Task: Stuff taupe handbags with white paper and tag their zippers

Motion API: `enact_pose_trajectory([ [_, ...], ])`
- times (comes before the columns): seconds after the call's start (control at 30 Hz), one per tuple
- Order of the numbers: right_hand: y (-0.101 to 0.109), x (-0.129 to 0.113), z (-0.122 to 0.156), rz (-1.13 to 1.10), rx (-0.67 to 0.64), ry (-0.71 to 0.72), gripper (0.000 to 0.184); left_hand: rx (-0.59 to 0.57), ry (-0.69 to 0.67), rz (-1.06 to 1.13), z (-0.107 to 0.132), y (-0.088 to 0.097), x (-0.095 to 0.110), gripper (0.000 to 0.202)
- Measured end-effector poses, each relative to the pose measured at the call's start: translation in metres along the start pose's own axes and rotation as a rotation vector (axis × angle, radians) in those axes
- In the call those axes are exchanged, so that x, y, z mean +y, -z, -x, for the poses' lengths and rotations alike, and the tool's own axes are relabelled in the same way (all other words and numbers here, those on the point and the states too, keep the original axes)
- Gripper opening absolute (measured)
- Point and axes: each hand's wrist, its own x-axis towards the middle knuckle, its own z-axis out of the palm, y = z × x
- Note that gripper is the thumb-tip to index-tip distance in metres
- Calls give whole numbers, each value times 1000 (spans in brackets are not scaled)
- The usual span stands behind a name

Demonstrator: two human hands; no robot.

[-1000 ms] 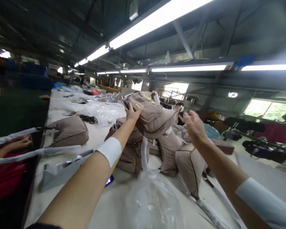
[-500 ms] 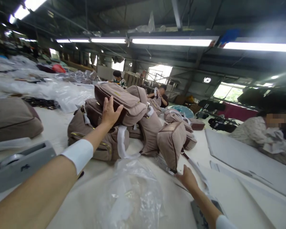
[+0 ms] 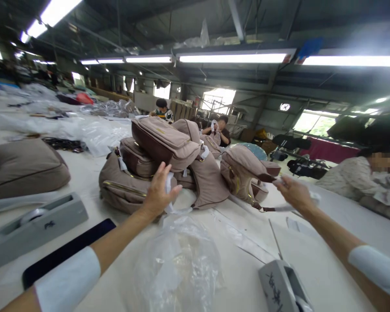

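Taupe fabric bags with dark brown trim are piled on the white table. My left hand (image 3: 160, 190), fingers spread, is in front of the pile, by a white-wrapped strap (image 3: 169, 184) and below the top bag (image 3: 167, 136). My right hand (image 3: 294, 193) is closed on the strap end of a smaller bag (image 3: 243, 167) at the pile's right side. That bag is tilted, and its gold zipper faces me. A white-wrapped strap trails beneath my right hand. A clear plastic bag (image 3: 182, 264) lies in front of the pile.
Grey tape dispensers stand at left (image 3: 52, 225) and front right (image 3: 282, 288). A dark phone (image 3: 68, 251) lies beside the left one. Another taupe bag (image 3: 26, 173) sits at far left. A person (image 3: 347, 177) works at the right, others behind the pile.
My left hand has come off the top bag and dropped lower. My right hand has risen to the right, lifting and turning the smaller bag by its strap end.
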Motion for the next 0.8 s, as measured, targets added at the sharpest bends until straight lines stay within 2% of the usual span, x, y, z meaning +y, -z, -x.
enact_pose_trajectory([
  [0.07, 47, -20, -25, 30, 61, 88, 15, -108, 62, 132, 7, -19, 29, 70],
  [0.13, 91, -44, -38, 57, 113, 161, 15, -186, 179, 289, 17, -38, 59, 78],
  [0.2, 131, -67, -36, 74, 159, 217, 16, -227, 315, 460, 29, -52, 88, 90],
  [0.27, 172, -84, -22, 79, 181, 266, 18, -230, 413, 653, 40, -56, 116, 101],
  [0.33, 213, -93, 3, 85, 178, 309, 17, -209, 462, 940, 52, -46, 141, 107],
  [0.4, 252, -96, 37, 57, 131, 325, 18, -186, 473, 1262, 67, -24, 162, 106],
  [0.47, 281, -95, 77, -86, -46, 342, 23, -191, 507, 1464, 92, 6, 176, 100],
  [0.53, 292, -96, 120, -300, -309, 374, 32, -201, 605, 1505, 130, 35, 182, 92],
  [0.6, 285, -105, 165, -466, -531, 380, 37, -202, 759, 1474, 176, 60, 180, 85],
  [0.7, 252, -133, 227, -554, -841, 208, 29, -152, 1009, 1315, 245, 89, 169, 73],
  [0.77, 228, -154, 255, -582, -1071, 101, 22, -102, 1158, 1177, 278, 105, 159, 68],
  [0.8, 217, -163, 263, -585, -1160, 100, 22, -84, 1211, 1134, 288, 112, 155, 70],
])
